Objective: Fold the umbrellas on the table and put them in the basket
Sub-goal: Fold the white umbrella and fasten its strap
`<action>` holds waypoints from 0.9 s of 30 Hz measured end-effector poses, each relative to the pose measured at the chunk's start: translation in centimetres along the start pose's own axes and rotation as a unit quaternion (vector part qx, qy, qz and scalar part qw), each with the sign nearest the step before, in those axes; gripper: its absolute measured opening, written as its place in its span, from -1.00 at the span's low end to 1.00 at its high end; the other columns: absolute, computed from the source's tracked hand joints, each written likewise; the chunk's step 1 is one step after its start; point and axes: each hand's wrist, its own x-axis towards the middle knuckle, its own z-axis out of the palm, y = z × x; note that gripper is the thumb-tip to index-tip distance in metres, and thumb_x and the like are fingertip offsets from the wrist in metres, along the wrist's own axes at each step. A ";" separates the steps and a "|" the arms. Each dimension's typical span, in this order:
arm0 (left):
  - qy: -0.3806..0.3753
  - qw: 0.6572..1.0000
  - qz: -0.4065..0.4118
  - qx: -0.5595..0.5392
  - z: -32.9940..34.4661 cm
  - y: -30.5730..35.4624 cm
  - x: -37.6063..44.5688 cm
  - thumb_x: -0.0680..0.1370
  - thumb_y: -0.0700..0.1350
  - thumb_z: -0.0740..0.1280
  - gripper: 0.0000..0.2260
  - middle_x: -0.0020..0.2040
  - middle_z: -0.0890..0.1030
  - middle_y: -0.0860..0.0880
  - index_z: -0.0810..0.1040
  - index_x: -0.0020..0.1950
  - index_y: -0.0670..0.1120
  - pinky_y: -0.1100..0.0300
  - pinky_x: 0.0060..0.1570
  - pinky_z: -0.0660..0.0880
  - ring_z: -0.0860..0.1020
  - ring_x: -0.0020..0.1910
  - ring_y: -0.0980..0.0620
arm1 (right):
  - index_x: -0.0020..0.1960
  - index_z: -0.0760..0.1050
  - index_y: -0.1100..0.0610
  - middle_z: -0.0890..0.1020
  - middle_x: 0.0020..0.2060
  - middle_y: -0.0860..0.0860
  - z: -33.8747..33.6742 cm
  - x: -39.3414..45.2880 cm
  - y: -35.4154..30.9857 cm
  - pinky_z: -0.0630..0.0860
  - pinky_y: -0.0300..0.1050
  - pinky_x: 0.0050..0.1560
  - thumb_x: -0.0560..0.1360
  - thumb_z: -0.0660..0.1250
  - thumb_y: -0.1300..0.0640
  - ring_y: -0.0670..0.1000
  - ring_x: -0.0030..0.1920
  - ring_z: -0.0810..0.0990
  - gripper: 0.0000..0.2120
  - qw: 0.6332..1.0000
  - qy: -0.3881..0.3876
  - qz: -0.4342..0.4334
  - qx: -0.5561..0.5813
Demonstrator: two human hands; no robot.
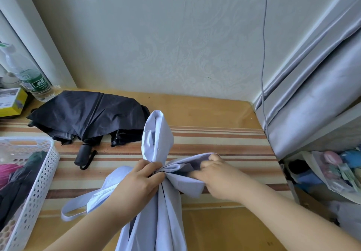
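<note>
- Your left hand is gripping the lavender umbrella at its bunched middle, fingers curled tight round the fabric.
- Your right hand is pinching a canopy fold just right of that, thumb inside the flap.
- Umbrella's lying over the striped cloth, center-front of the table; strap loop is trailing left.
- Black umbrella is sitting unfolded, back-left.
- White basket is sitting at left edge w/ dark and pink items inside.
</note>
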 end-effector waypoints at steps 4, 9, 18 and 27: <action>-0.011 1.000 0.020 -0.008 0.3 0.2 -0.2 0.47 -0.20 0.16 -0.82 0.04 0.53 0.01 0.56 -0.16 -0.08 0.19 -0.29 0.52 0.39 -0.10 0.00 | 0.06 0.58 0.08 0.51 -0.05 0.00 -0.1 0.2 1.2 0.06 -0.05 0.01 0.52 0.13 0.24 0.08 0.07 0.24 -0.72 0.992 -0.030 0.026 -0.119; 0.009 1.000 0.009 -0.024 0.2 -0.4 0.0 0.46 -0.20 0.14 -0.88 0.05 0.45 0.04 0.42 -0.10 -0.03 0.26 -0.21 0.45 0.38 -0.11 0.01 | -0.03 0.61 0.04 0.58 -0.05 -0.06 -0.8 -0.5 2.5 0.09 0.10 0.34 0.48 0.12 0.20 0.03 0.18 0.30 -0.70 0.993 0.045 -0.017 -0.107; 0.018 1.000 -0.015 -0.011 -0.2 -1.1 -0.7 0.45 -0.21 0.12 -0.85 0.06 0.51 0.02 0.41 -0.06 -0.02 0.30 -0.11 0.39 0.39 -0.10 0.01 | -0.22 0.60 0.05 0.54 0.21 -0.11 -0.8 -0.7 3.5 0.33 -0.10 0.16 0.53 0.26 0.02 -0.09 0.24 0.41 -0.78 0.988 0.130 0.046 0.069; 0.010 1.000 0.006 -0.013 -0.1 -0.7 -0.4 0.44 -0.21 0.15 -0.85 0.06 0.45 0.05 0.49 -0.10 -0.06 0.26 -0.16 0.38 0.38 -0.12 0.01 | 0.03 0.61 -0.07 0.60 -0.05 -0.14 -2.1 -1.4 5.0 0.40 -0.13 -0.04 0.61 0.20 0.15 -0.01 0.01 0.52 -0.77 0.983 0.050 0.134 0.113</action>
